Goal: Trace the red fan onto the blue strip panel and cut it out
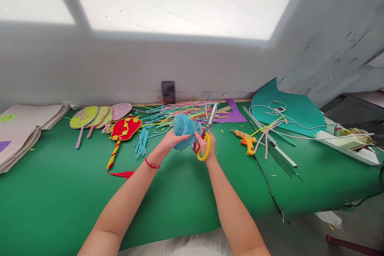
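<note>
Head view: both hands are above the middle of the desk [168,212], between its near and far edges. The left hand [172,140] reaches in from the near edge, with a red beaded bracelet [152,164] at its wrist. Its fingers are clamped on a blue striped piece [183,125], thumb on the near face; the fingers behind the piece are hidden. The piece is raised off the desk and tilted, its wide end toward the left.

The right hand [210,144] carries scissors [212,116] with a yellow handle loop. Its fingers are closed around the handles, and its thumb presses the right end of the blue striped piece. The blades point toward the far edge and lie beside the piece. The exact finger placement in the loops cannot be told.

A heap of fuzzy strips [180,110] extends along the far edge, behind the hands; a purple sheet [237,114] lies at its right end. A dark device [168,92] stands upright behind the heap, near the wall. Left of the hands lies a red and yellow fan [125,129] with a striped handle and red tassel. A yellow-green oval fan [84,117] lies farther toward the far left corner. Paper stacks [22,130] occupy the left edge. To the right of the hands lies a yellow glue gun [249,144]. A teal sheet [294,114] lies toward the far right corner, and a white power strip [345,148] lies near the right edge.
</note>
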Tool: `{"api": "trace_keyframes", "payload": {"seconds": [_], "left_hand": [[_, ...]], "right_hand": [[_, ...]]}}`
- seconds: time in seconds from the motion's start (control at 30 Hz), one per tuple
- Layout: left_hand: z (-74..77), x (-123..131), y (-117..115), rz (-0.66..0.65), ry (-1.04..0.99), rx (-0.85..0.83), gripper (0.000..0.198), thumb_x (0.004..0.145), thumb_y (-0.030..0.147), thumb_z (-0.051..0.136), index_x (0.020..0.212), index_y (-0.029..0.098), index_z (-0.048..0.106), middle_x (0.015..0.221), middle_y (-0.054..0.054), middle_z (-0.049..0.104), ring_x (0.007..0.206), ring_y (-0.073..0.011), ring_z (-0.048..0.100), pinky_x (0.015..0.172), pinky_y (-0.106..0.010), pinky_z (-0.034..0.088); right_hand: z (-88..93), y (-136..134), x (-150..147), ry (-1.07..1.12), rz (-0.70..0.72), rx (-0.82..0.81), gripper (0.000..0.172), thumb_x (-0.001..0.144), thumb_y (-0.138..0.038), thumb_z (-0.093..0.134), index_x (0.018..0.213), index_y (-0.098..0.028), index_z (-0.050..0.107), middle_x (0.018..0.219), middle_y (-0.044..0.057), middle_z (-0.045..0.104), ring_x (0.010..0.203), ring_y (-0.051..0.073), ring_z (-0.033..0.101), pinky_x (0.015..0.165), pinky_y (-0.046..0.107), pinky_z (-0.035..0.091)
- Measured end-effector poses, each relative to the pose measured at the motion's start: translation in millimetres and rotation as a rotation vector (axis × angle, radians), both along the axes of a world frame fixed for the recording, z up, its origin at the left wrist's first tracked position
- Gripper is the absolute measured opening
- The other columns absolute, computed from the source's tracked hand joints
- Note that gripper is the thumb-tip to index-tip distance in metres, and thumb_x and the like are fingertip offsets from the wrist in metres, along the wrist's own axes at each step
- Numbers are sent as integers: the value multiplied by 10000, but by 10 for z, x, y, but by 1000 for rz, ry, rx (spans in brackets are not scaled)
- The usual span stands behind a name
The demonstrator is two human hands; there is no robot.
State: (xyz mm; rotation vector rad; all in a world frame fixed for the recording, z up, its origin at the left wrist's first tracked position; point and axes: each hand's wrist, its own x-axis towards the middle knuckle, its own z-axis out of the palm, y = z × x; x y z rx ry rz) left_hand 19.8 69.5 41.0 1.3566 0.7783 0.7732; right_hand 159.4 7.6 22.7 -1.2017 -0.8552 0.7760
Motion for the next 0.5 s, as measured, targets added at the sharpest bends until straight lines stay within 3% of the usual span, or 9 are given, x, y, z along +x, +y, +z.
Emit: {"api": "trace_keyframes", "payload": {"seconds": [0.2, 0.37, 0.5], "left_hand": [[-38, -3, 22, 87, -31, -32, 614, 594, 416, 826, 1122, 157, 651, 1174, -129, 677, 1056, -324, 639, 917, -445, 507], [-22, -12, 41, 158, -40, 6, 620, 590, 405, 827, 1126, 146, 655, 1191, -139, 668, 1086, -330, 625, 956, -466, 485], [72, -52, 55, 280, -121, 31, 624, 595, 387, 823, 1144, 146, 651, 1210, -136, 660, 1119, -315, 614, 987, -454, 467]], "right_hand": [[1, 6, -1, 46, 3, 6, 418, 699, -451, 706, 976, -209, 507, 387, -143, 379, 276, 92, 375, 319, 221, 342], [35, -14, -11, 65, 25, -7, 475, 725, -609, 647, 929, -201, 514, 339, -135, 362, 260, 83, 342, 309, 204, 322], [37, -22, -17, 90, 76, -4, 540, 749, -706, 540, 904, -189, 530, 413, -78, 491, 283, 75, 368, 330, 203, 348]]}}
